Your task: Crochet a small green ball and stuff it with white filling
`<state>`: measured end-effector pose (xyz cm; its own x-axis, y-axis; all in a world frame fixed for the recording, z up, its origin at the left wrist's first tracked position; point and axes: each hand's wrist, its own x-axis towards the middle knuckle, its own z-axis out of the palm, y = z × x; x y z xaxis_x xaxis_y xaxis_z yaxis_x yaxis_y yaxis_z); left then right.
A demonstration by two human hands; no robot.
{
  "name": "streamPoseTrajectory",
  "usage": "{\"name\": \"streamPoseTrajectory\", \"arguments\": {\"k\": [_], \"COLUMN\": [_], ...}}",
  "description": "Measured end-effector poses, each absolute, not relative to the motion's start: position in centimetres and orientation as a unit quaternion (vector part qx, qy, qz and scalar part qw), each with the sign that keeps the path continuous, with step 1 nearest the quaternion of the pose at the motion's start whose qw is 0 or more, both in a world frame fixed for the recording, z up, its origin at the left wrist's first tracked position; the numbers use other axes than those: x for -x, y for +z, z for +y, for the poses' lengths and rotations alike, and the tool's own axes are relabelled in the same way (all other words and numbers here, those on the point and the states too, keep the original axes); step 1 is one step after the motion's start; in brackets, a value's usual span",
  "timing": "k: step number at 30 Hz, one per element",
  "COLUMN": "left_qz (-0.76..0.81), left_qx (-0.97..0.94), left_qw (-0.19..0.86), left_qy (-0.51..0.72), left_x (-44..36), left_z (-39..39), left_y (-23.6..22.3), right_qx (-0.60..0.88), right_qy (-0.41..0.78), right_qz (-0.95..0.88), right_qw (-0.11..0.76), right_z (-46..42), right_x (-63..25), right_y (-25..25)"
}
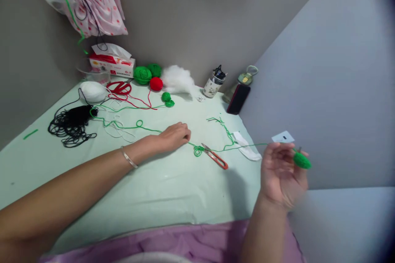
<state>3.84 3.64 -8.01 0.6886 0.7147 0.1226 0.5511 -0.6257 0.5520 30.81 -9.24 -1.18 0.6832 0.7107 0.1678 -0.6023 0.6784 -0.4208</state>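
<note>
My left hand (173,137) rests low over the table with its fingers closed on a strand of green yarn (149,129). Raised at the right, my right hand (279,174) grips a small green crocheted piece (301,160) between thumb and fingers. A short dark tip, perhaps a hook, sticks up beside that piece. From the right hand the yarn runs left across the table to a loose green coil (198,151). Orange-handled scissors (217,159) lie beside this coil, between my hands.
Black yarn (74,123), a white ball (93,91), green balls (142,75) and a red ball (156,84) lie at the back left. White stuffing (178,80), a pen cup (212,86), a phone (238,99) and a bottle (246,78) stand along the wall.
</note>
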Motion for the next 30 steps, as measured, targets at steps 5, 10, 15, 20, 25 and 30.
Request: {"name": "streamPoseTrajectory", "arguments": {"k": [5, 10, 15, 20, 25, 30], "left_qz": [0.435, 0.555, 0.609, 0.47, 0.219, 0.18], "left_qx": [-0.869, -0.808, -0.745, -0.668, -0.551, -0.458], "left_qw": [0.177, 0.084, 0.071, 0.379, 0.724, 0.77], "left_qy": [0.157, 0.179, 0.264, 0.435, 0.352, 0.405], "left_x": [2.1, 11.7, 16.9, 10.4, 2.3, -1.0], "left_z": [6.4, 8.8, 9.2, 2.5, -5.4, -6.8], "left_y": [-6.7, -5.4, -5.4, -2.7, -0.6, 0.3], "right_qx": [0.135, 0.113, 0.176, 0.323, 0.323, 0.276], "right_qy": [0.347, 0.344, 0.348, 0.471, 0.567, 0.561], "right_qz": [-0.111, -0.072, -0.117, -0.257, -0.407, -0.489], "right_qw": [0.921, 0.929, 0.913, 0.779, 0.64, 0.608], "right_z": [-9.4, -9.4, -9.0, -8.8, -9.1, -10.4], "right_x": [-32.3, -33.6, -33.2, -26.7, -20.2, -17.8], "right_y": [-1.1, -1.4, -1.9, -2.5, -1.0, -0.1]}}
